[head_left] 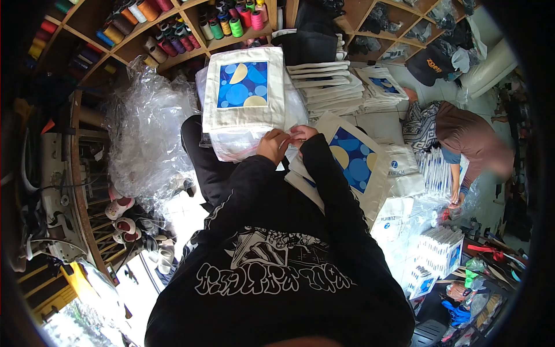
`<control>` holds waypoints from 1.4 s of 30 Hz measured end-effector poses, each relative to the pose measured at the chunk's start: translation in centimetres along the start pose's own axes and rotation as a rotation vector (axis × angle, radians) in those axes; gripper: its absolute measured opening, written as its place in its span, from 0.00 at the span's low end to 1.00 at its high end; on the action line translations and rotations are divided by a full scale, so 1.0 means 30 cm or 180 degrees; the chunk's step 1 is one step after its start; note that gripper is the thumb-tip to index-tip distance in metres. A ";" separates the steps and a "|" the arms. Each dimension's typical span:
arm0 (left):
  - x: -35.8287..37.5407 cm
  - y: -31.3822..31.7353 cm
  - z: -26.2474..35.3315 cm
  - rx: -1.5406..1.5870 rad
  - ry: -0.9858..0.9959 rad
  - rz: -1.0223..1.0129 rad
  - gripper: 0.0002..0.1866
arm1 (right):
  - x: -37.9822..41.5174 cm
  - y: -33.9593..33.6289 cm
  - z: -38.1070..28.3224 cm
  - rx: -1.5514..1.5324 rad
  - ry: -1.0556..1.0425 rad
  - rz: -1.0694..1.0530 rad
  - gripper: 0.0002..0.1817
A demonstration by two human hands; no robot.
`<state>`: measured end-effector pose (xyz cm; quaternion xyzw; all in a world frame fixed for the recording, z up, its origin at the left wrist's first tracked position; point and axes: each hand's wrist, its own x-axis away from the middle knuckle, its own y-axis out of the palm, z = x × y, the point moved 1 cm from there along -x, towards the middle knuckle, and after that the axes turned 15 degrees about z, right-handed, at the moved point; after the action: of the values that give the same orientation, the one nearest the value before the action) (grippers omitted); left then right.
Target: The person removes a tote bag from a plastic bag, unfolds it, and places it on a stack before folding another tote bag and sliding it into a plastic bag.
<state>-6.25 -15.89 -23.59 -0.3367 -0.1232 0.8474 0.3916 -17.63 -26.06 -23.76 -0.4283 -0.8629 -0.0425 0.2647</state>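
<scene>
My left hand (273, 146) and my right hand (302, 135) meet in front of my lap, fingers closed and almost touching. They are at the near corner of a stack of clear plastic sleeves (231, 147); what is pinched between the fingertips is too small to make out. On the stack lies a cream canvas tote bag (274, 75) with a blue and yellow circle print. Against my right forearm, another tote bag (374, 168) with the same print lies tilted over more bags.
Crumpled clear plastic (147, 133) heaps up on the left. Folded bags (324, 87) are piled ahead, below shelves of thread spools (234, 26). A co-worker (462, 136) bends over bundled bags (430, 170) on the right. Shoes (124, 225) sit at lower left.
</scene>
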 end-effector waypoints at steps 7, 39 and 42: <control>0.007 0.035 0.006 -0.0802 0.0526 0.0068 0.07 | -0.009 -0.005 0.021 -0.0073 -0.0227 -0.0064 0.22; -0.021 0.020 0.025 -0.0391 0.0535 0.0141 0.08 | -0.013 0.008 0.028 -0.0227 -0.0436 0.0077 0.20; -0.013 0.037 0.014 -0.0584 0.0695 0.0249 0.10 | -0.036 0.015 0.060 -0.0486 -0.0693 -0.0023 0.21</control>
<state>-6.99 -16.88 -23.63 -0.4657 -0.1436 0.8056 0.3370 -17.52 -26.02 -25.91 -0.4461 -0.8824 -0.0623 0.1359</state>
